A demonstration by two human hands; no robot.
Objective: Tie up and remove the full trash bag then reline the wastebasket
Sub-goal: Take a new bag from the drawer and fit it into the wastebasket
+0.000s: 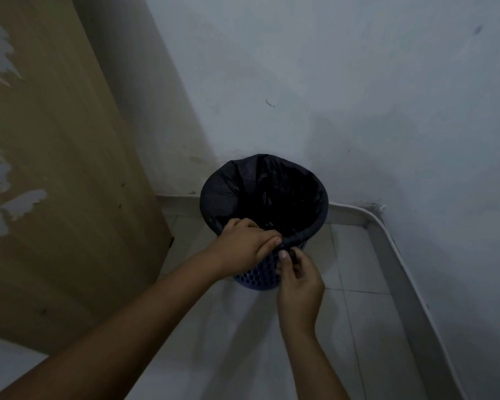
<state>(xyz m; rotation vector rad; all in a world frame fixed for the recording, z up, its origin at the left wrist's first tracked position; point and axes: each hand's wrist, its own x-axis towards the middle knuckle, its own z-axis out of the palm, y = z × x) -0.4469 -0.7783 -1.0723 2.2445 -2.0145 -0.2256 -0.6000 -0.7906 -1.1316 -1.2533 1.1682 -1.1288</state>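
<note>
A blue perforated wastebasket (256,280) stands on the tiled floor in the corner of the room. A black trash bag (237,183) lines it, its edge folded over the rim; the inside looks dark. My left hand (244,245) grips the bag's rolled edge at the near rim, fingers curled over it. My right hand (298,277) is just below and right of it, pinching a twisted bit of the black bag edge between thumb and fingers.
A wooden door or cabinet panel (55,168) with peeling finish stands close on the left. White walls (358,96) meet behind the basket. A white baseboard conduit (387,241) runs along the right wall. Tiled floor (358,327) lies to the right and front.
</note>
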